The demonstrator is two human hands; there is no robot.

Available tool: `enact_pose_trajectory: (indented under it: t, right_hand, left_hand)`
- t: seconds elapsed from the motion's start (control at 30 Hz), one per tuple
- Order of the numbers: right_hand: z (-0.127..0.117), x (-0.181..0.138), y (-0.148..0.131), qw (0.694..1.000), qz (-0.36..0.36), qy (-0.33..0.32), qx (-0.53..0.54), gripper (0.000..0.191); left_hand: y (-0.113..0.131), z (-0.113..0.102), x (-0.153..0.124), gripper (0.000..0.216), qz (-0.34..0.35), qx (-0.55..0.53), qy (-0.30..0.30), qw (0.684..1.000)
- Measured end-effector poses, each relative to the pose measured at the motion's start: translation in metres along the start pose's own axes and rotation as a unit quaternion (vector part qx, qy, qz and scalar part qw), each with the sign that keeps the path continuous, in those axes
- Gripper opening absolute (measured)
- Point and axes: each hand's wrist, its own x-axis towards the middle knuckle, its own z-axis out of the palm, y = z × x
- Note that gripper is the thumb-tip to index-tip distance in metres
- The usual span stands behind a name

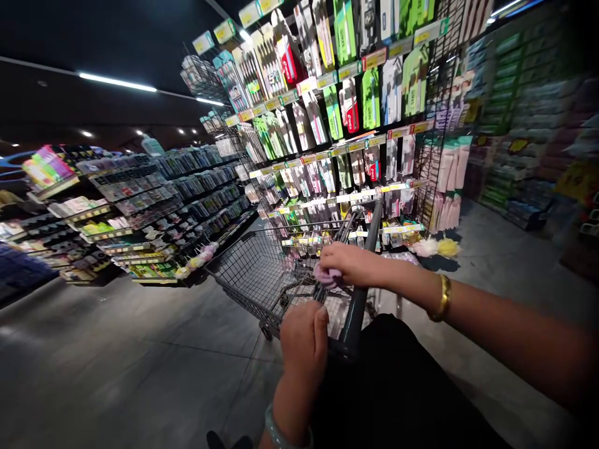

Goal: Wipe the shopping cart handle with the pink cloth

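Observation:
A dark wire shopping cart (248, 268) stands in front of me, its thick grey handle (367, 268) running away from my body. Across that handle reaches my right hand (349, 265), closed on a small crumpled mauve cloth (328, 276). A gold bangle circles the right wrist. Beside the near end of the handle, at the cart's close corner, is my left hand (304, 337), curled into a fist with the thumb on top. Whatever its fingers may grip is hidden. A pale green bangle sits on the left wrist.
A tall rack (327, 143) of packaged toothbrushes rises just beyond the cart. Stocked shelves (140, 206) stand to the left, and dim shelves (519, 137) to the right. Yellow and white bath puffs (447, 247) hang low at the rack's right edge. Grey floor (140, 349) stretches left.

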Motion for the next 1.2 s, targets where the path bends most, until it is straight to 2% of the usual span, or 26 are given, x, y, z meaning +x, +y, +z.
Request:
enact_pose_trajectory:
  t: [0.07,0.1,0.13,0.2,0.27,0.3,0.33,0.4,0.47,0.5,0.53,0.63,0.7,0.77,0.87,0.93,0.97,1.1,1.2]
  right_hand:
    - [0.0,0.008,0.005,0.997,0.066,-0.012,-0.041,0.026]
    - [0.002,0.01,0.002,0.996,0.073,-0.021,-0.036,0.022]
    - [0.003,0.011,-0.004,0.998,0.056,-0.033,-0.014,0.02]
    - [0.007,0.011,-0.018,0.995,-0.037,-0.069,0.063,0.022]
    - [0.009,0.01,-0.026,0.978,-0.123,-0.105,0.134,0.029]
    - [0.009,0.01,-0.025,0.971,-0.137,-0.122,0.151,0.033]
    - [0.009,0.01,-0.021,0.971,-0.127,-0.134,0.152,0.037]
    - [0.008,0.013,-0.012,0.983,-0.05,-0.136,0.111,0.037]
    - [0.009,0.017,-0.009,0.993,0.033,-0.095,0.056,0.031]
    - [0.01,0.02,-0.013,0.995,0.042,-0.073,0.049,0.028]
    - [0.012,0.022,-0.021,0.996,0.022,-0.06,0.064,0.027]
    - [0.02,0.027,-0.047,0.975,-0.129,-0.075,0.163,0.03]
    - [0.024,0.031,-0.052,0.965,-0.169,-0.078,0.184,0.033]
    - [0.026,0.036,-0.042,0.979,-0.119,-0.064,0.153,0.033]
    - [0.028,0.042,-0.018,0.994,0.011,-0.05,0.095,0.034]
    - [0.031,0.044,-0.011,0.995,0.043,-0.042,0.074,0.034]
    - [0.033,0.045,-0.013,0.996,0.027,-0.039,0.071,0.033]
    - [0.039,0.044,-0.036,0.983,-0.119,-0.063,0.126,0.036]
    - [0.041,0.046,-0.05,0.983,-0.138,-0.055,0.109,0.035]
  left_hand:
    - [-0.002,0.001,-0.002,0.045,0.029,0.014,0.017,0.999]
    - [-0.005,0.002,-0.004,0.045,0.041,0.019,0.026,0.999]
    - [-0.008,0.001,-0.005,0.044,0.05,0.02,0.035,0.998]
    - [-0.012,0.0,-0.009,0.041,0.059,0.013,0.05,0.997]
    - [-0.016,-0.002,-0.013,0.039,0.061,0.002,0.06,0.996]
    - [-0.017,-0.004,-0.015,0.039,0.062,-0.003,0.063,0.996]
    - [-0.018,-0.005,-0.017,0.038,0.06,-0.006,0.062,0.996]
    - [-0.021,-0.008,-0.02,0.037,0.054,-0.008,0.055,0.997]
    - [-0.022,-0.011,-0.022,0.037,0.048,-0.014,0.051,0.997]
    - [-0.023,-0.012,-0.023,0.037,0.047,-0.021,0.052,0.997]
    - [-0.024,-0.014,-0.024,0.036,0.047,-0.028,0.056,0.997]
    - [-0.026,-0.021,-0.027,0.035,0.053,-0.051,0.066,0.995]
    - [-0.029,-0.026,-0.029,0.035,0.054,-0.059,0.065,0.995]
    - [-0.032,-0.032,-0.032,0.036,0.047,-0.064,0.061,0.995]
    - [-0.036,-0.039,-0.037,0.038,0.035,-0.072,0.057,0.995]
    - [-0.038,-0.043,-0.04,0.041,0.022,-0.078,0.055,0.995]
    - [-0.039,-0.046,-0.042,0.043,0.013,-0.083,0.055,0.995]
    - [-0.045,-0.059,-0.051,0.046,-0.013,-0.102,0.07,0.992]
    - [-0.05,-0.069,-0.058,0.049,-0.037,-0.121,0.077,0.989]
